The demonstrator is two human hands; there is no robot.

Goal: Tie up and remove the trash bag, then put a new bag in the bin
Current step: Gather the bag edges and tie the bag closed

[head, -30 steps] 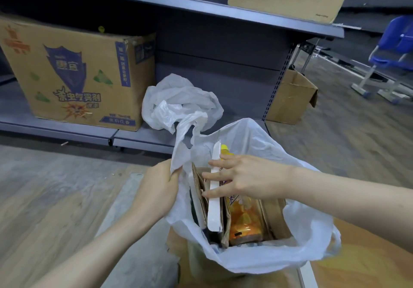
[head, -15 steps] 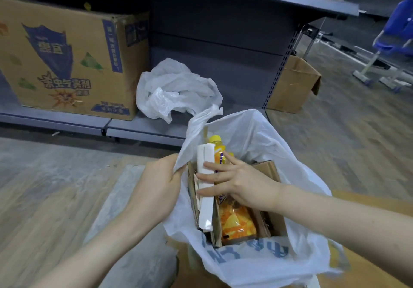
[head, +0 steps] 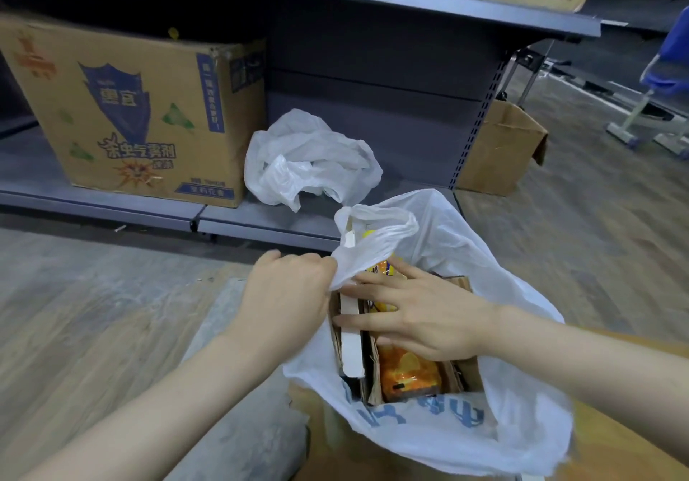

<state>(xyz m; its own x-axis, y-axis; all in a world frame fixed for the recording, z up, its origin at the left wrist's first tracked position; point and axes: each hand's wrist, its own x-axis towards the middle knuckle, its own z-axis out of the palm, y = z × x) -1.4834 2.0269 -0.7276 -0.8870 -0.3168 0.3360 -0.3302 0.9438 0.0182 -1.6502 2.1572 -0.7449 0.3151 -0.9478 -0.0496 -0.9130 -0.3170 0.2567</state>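
**Left hand gripping bag handle, right hand flat on the trash**

Far left: large printed cardboard box (head: 126,107) sits on the low grey shelf (head: 93,197), upright, top flap open. Just right of it on the same shelf, a crumpled white plastic bag (head: 309,156), loose, apart from the hands.

Centre-left: left hand (head: 287,301) comes in from bottom left, fingers curled closed, pinching the near-left handle of the white trash bag (head: 484,264). The handle loop (head: 376,234) stands up above the fist and drapes over the top of the trash.

Centre: the trash bag is open and full, with blue print on its front wall. It sits in a brown bin (head: 335,436), of which only a strip shows below the bag; the bin's shape cannot be told. Inside the bag: white flat cardboard piece (head: 352,335) standing on edge at left, brown cardboard around it, an orange snack packet (head: 408,372) in the middle, a yellow-capped item (head: 369,235) partly hidden behind the handle loop.

Centre-right: right hand (head: 421,316) enters from the right, open, fingers spread and extended leftward, lying flat across the top of the trash; fingertips touch the white cardboard piece. It grips nothing.

Right: small brown cardboard box (head: 499,148) on the floor beside the shelf upright. Far right edge: blue chair (head: 667,66), partly cut off. Wood-pattern floor (head: 74,312) all round.
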